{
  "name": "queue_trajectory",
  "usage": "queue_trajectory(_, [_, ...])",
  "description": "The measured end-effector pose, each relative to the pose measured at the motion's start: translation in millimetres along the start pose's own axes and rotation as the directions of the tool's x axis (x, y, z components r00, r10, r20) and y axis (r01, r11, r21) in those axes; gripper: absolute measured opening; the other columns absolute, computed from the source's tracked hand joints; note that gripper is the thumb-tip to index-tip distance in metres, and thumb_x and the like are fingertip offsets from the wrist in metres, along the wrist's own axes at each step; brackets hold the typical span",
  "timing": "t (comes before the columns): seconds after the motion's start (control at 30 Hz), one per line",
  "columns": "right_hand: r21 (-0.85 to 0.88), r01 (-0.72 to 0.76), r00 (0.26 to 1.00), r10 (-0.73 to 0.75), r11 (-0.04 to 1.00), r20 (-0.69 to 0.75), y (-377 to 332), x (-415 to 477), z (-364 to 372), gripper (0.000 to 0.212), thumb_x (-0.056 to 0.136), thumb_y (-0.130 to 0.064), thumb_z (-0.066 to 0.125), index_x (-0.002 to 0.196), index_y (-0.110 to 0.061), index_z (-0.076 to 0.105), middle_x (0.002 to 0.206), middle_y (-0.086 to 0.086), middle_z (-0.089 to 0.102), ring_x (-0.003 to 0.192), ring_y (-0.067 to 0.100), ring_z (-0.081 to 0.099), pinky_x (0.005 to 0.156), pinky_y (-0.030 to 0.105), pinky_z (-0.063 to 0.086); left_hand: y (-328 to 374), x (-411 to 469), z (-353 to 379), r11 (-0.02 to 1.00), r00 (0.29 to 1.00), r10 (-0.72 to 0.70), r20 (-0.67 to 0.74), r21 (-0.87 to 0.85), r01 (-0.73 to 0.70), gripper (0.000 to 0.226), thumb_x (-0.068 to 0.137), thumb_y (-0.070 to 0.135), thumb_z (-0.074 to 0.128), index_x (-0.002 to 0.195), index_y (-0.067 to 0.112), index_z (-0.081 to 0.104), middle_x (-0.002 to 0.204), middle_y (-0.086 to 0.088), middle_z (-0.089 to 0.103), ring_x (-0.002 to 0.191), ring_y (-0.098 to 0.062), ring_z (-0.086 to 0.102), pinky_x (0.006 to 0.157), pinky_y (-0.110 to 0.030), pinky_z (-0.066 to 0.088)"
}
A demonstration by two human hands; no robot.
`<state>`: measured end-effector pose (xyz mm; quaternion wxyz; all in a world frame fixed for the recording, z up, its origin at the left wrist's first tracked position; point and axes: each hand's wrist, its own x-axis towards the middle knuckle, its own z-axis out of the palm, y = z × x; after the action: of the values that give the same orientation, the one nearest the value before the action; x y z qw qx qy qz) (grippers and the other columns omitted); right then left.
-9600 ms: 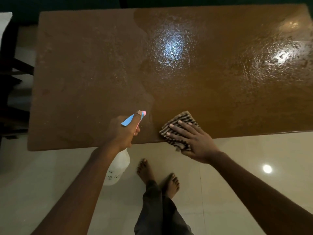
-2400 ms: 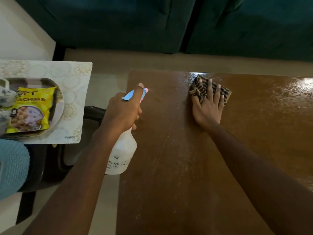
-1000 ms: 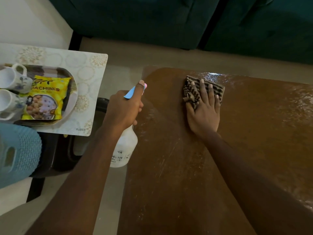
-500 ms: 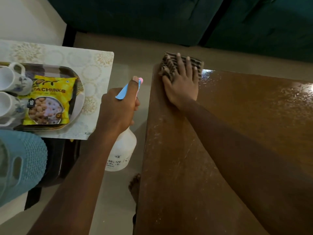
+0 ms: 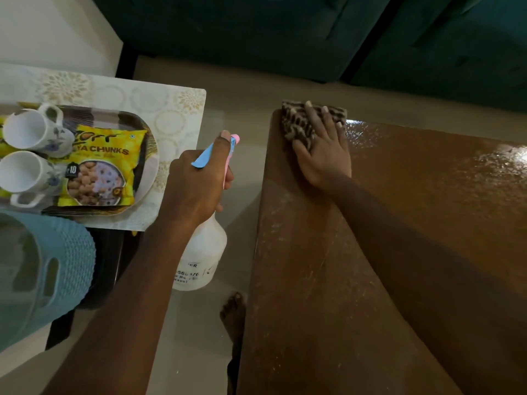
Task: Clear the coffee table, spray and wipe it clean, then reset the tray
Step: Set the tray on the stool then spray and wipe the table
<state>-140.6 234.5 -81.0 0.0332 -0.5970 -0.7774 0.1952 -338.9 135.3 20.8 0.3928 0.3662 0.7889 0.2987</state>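
My right hand lies flat with straight fingers on a striped brown cloth, pressing it onto the far left corner of the brown coffee table. The tabletop is wet and shiny to the right and streaky near me. My left hand grips the neck of a white spray bottle with a blue and pink trigger, held off the table's left edge above the floor. The tray rests on a side table at left, holding two white cups and a yellow snack packet.
The patterned side table stands left of the coffee table. A light blue woven basket sits at the near left. A dark green sofa runs along the far side. My bare foot is on the pale floor beside the table.
My right hand slid the cloth leftward to the table's far left corner over the last second and stays there now. The left hand kept the bottle in the same hold.
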Motion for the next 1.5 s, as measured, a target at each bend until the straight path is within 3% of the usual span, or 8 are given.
queue_trajectory(0.1, [-0.017, -0.135, 0.990, 0.135, 0.991, -0.033, -24, 9, 12, 0.064, 0.096, -0.056, 0.025, 0.150, -0.026, 0.041, 0.166, -0.010, 0.001, 0.153, 0.018, -0.006, 0.122, 0.043, -0.005, -4, -1, 2, 1.000, 1.000, -0.017, -0.008, -0.022, 0.017, 0.056, 0.095, 0.057, 0.036, 0.066, 0.015, 0.058, 0.064, -0.001, 0.061, 0.045, -0.004, 0.057, 0.037, -0.013, 0.040])
queue_trajectory(0.3, [-0.062, 0.515, 0.837, -0.486, 0.855, 0.252, 7, -46, 3, 0.060, 0.095, -0.055, 0.028, 0.153, -0.041, 0.021, 0.164, -0.014, 0.009, 0.150, 0.008, -0.004, 0.124, 0.038, -0.001, -4, -11, 12, 1.000, 1.000, -0.002, 0.031, -0.011, 0.002, 0.064, 0.093, 0.062, 0.037, 0.063, 0.012, 0.062, 0.063, -0.003, 0.063, 0.048, -0.013, 0.058, 0.038, -0.018, 0.043])
queue_trajectory(0.5, [0.050, -0.033, 0.999, 0.032, 0.998, 0.017, 75, -90, -27, 0.053, 0.102, -0.036, 0.043, 0.151, -0.015, 0.038, 0.142, -0.040, -0.012, 0.140, -0.006, -0.006, 0.117, 0.023, -0.008, 6, -37, 47, 0.995, 0.982, -0.048, 0.185, 0.098, 0.031, 0.057, 0.090, 0.065, 0.035, 0.070, 0.017, 0.059, 0.065, 0.002, 0.060, 0.055, -0.012, 0.056, 0.039, -0.013, 0.042])
queue_trajectory(0.8, [0.389, -0.382, 0.918, 0.394, 0.838, 0.054, 113, -160, -41, 0.055, 0.102, -0.040, 0.032, 0.153, -0.050, 0.012, 0.166, -0.003, 0.006, 0.152, 0.017, 0.003, 0.120, 0.031, -0.002, 0, -87, 102, 0.960, 0.926, 0.032, 0.376, 0.246, -0.133, 0.077, 0.084, 0.076, 0.035, 0.079, 0.007, 0.067, 0.074, -0.010, 0.069, 0.066, -0.026, 0.067, 0.067, -0.047, 0.060])
queue_trajectory(1.03, [0.425, -0.528, 0.803, 0.595, 0.735, -0.031, 98, -169, -31, 0.057, 0.102, -0.041, 0.030, 0.157, -0.034, 0.015, 0.167, -0.004, 0.001, 0.152, 0.017, -0.003, 0.123, 0.037, -0.005, -9, -94, 110, 0.970, 0.934, -0.075, 0.350, 0.245, -0.014, 0.069, 0.085, 0.072, 0.037, 0.082, 0.010, 0.065, 0.079, -0.012, 0.068, 0.067, -0.025, 0.067, 0.056, -0.031, 0.055])
queue_trajectory(1.23, [0.092, -0.230, 0.973, 0.231, 0.969, 0.005, 41, -165, 12, 0.065, 0.094, -0.056, 0.027, 0.138, -0.018, 0.057, 0.166, -0.011, -0.001, 0.152, 0.015, -0.009, 0.123, 0.042, -0.001, -4, -101, 94, 0.983, 0.960, 0.005, 0.278, 0.175, -0.056, 0.068, 0.090, 0.066, 0.038, 0.080, 0.004, 0.066, 0.077, -0.013, 0.068, 0.055, -0.025, 0.062, 0.054, -0.033, 0.054])
queue_trajectory(1.37, [-0.048, 0.207, 0.972, -0.200, 0.977, 0.122, 53, -211, 21, 0.066, 0.097, -0.057, 0.029, 0.156, -0.039, 0.007, 0.166, -0.010, 0.002, 0.152, 0.014, -0.006, 0.124, 0.042, 0.001, -1, -104, 90, 0.988, 0.970, -0.022, 0.240, 0.156, -0.016, 0.066, 0.089, 0.066, 0.038, 0.079, 0.008, 0.066, 0.076, -0.010, 0.069, 0.049, -0.018, 0.057, 0.045, -0.025, 0.045])
queue_trajectory(1.5, [-0.105, 0.130, 0.986, -0.118, 0.986, 0.115, 113, -241, 4, 0.070, 0.094, -0.058, 0.029, 0.154, -0.047, -0.005, 0.164, -0.013, -0.001, 0.152, 0.012, -0.006, 0.122, 0.034, -0.006, 4, -107, 95, 0.990, 0.974, -0.051, 0.219, 0.139, 0.021, 0.065, 0.089, 0.066, 0.039, 0.076, 0.009, 0.066, 0.074, -0.008, 0.069, 0.048, -0.016, 0.056, 0.041, -0.021, 0.046])
